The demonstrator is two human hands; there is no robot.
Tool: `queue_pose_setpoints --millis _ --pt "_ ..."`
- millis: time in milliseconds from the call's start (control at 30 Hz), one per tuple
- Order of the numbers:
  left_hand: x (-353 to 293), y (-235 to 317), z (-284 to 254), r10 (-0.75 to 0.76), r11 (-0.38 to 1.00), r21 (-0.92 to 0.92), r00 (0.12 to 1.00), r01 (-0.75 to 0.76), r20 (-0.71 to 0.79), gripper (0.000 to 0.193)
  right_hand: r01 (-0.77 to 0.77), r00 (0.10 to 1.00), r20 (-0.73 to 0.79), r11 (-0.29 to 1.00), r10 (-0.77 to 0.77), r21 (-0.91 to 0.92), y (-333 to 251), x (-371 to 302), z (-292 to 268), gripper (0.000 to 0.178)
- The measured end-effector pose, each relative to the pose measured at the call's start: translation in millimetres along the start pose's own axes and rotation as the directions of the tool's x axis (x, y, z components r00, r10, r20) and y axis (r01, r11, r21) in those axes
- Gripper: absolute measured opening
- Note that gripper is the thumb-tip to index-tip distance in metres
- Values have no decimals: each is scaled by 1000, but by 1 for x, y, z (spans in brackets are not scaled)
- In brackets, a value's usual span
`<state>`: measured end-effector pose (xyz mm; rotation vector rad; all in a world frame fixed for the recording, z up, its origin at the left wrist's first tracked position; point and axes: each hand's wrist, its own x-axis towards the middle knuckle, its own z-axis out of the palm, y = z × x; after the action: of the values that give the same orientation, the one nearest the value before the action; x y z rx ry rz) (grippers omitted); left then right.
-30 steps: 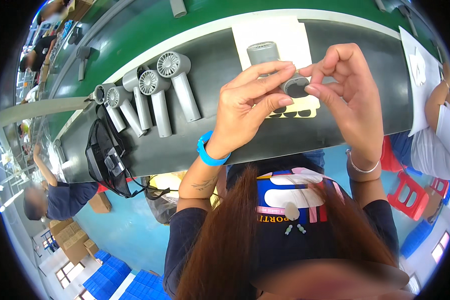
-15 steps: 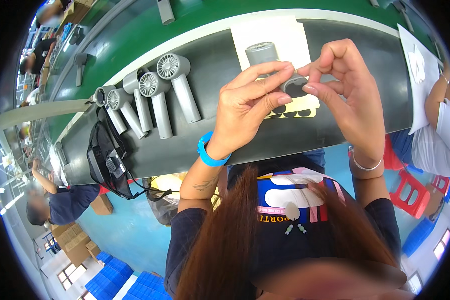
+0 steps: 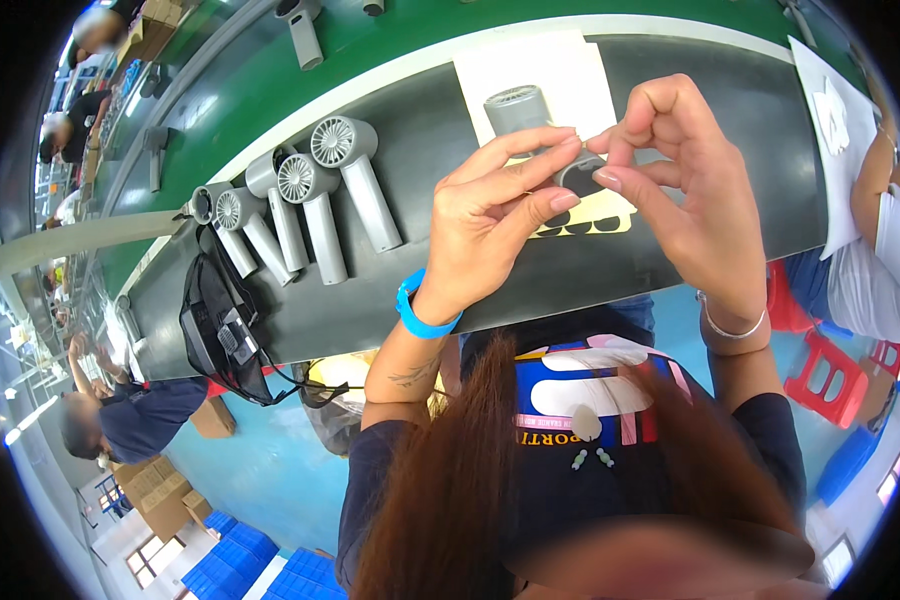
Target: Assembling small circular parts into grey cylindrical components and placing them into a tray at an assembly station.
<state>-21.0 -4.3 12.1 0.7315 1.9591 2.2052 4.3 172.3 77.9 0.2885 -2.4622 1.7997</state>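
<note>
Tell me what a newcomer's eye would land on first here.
Probably the left hand and right hand, close together around a rounded grey piece above the dark tabletop. Next, the five grey handheld fans lined up on the tabletop's left side. The bright blue wristband on the left wrist also stands out.

Head-level fisheye view, downward, close over the dark workbench (image 3: 792,165)

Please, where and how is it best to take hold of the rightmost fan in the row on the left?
Probably around its handle, coming from the person's side: this slim, straight part points toward the person, away from the round, grilled head.
</note>
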Motion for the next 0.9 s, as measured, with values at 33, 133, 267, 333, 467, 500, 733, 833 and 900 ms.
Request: queue_pose_setpoints --millis 33,133,267,333,467,500,733,833,900 --pt "0 0 0 0 1000 10 1000 0 5 33 5 1000 0 1000 -5 -14 0 0 0 27" --pt "-1 2 2 -12 1000 -16 1000 12 2 32 32 999 -3 997 -33 -66 1 -2 0 27" --pt "-2 3 5 -18 998 -52 1000 18 -1 31 71 997 -8 986 -73 -154 3 -6 -2 31" --pt "-2 2 6 -18 998 -55 1000 17 -3 31 75 996 -21 977 -81 -202 4 -8 -1 33" --pt "-2 3 8 -27 999 -31 1000 27 -2 30 61 996 -47 950 -79 -306 0 -9 0 35" --pt "-1 3 8 -26 999 -32 1000 26 1 30 60 996 -50 949 -79 -308 0 -9 0 35" --pt "-6 2 3 -29 999 -40 999 27 -44 29 155 978 -38 835 -205 -529 7 -3 0 36" --pt "-9 3 -1 -58 996 -78 996 53 -64 27 -5 1000 11 962 8 -275 30 14 -5 29" --pt "-9 1 -1 -57 995 -84 998 55 -20 26 -319 919 309 922 244 221 61 24 4 37"
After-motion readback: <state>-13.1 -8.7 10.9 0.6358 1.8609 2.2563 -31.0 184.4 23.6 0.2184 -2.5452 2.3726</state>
